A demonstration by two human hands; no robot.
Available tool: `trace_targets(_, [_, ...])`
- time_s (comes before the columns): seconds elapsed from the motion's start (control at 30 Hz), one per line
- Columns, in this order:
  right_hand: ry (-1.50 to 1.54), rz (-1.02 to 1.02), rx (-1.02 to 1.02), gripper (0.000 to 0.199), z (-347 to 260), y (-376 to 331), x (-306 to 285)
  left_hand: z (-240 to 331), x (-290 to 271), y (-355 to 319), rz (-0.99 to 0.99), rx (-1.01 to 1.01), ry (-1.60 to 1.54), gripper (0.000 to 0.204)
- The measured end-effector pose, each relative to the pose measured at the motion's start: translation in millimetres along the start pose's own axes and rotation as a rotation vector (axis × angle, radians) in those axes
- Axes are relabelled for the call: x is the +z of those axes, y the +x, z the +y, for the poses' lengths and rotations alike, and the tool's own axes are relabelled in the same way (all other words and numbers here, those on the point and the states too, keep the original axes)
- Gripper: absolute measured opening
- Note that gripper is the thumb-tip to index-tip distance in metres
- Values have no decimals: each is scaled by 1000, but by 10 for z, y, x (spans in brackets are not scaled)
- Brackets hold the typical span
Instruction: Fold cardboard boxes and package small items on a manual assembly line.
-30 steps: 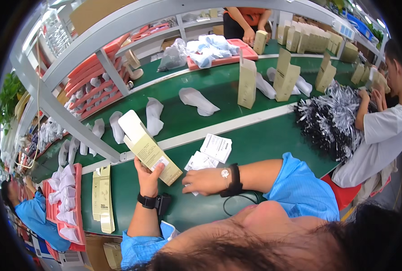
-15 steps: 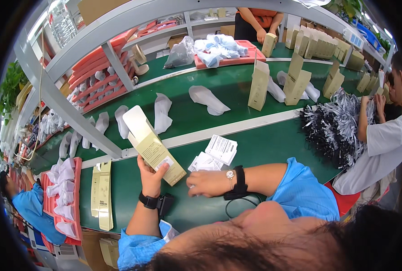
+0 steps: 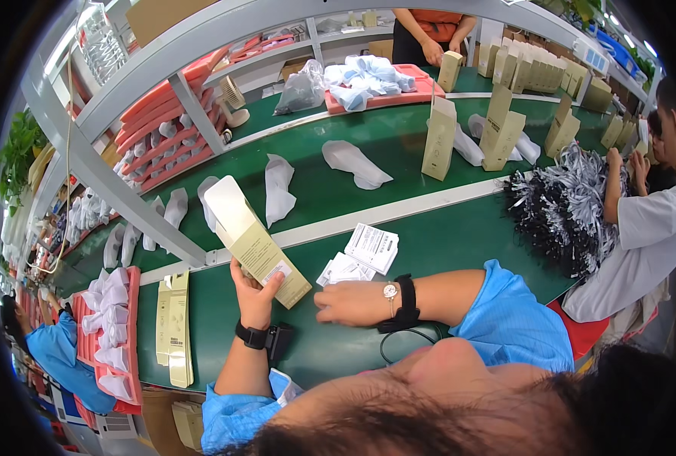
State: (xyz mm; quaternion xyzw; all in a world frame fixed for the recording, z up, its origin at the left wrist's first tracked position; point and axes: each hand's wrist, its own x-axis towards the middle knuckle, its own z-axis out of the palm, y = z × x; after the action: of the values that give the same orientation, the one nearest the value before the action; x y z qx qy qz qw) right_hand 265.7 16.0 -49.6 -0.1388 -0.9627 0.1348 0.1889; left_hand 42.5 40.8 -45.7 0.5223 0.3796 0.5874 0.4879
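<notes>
A tall beige carton point(image 3: 256, 245) leans to the upper left, its top flap raised. My left hand point(image 3: 256, 295) is closed round its lower end, thumb on the front face. Just right of the carton's bottom, my right hand point(image 3: 351, 302) is held low over the green table with its fingers curled; whatever they may hold is hidden. Beyond its knuckles lie a stack of printed white leaflets point(image 3: 372, 248) and some loose leaflets point(image 3: 344, 269). At my left, flattened beige cartons point(image 3: 172, 327) rest on the table.
Behind a pale rail, a green belt point(image 3: 307, 178) carries white-wrapped items point(image 3: 357, 163) and upright open cartons point(image 3: 439, 140). A pink tray point(image 3: 131, 327) stands left, a metallic tinsel heap point(image 3: 562, 209) right. A grey post point(image 3: 118, 182) slants across the left. Co-workers sit on both sides.
The wrapped items and upright cartons on the belt have shifted slightly to the right. My hands and the carton in my left hand stay nearly where they were.
</notes>
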Motion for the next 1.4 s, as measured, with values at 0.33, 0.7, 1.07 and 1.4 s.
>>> trace_targets(0.33, [3,-18,13,27,-173,30,-267,38,18,-18,2,26,45,86])
trace_targets(0.7, [56,162,-32,37,-411,43,-737,11,-18,-48,-6,121,159,91])
trace_targets(1.07, [34,861,-365,21,-234,-31,-991,14,-97,-94,-282,465,659,90])
trace_targets(1.4, [-231,621,-60,22,-345,104,-924,258,104,-258,-312,570,813,91])
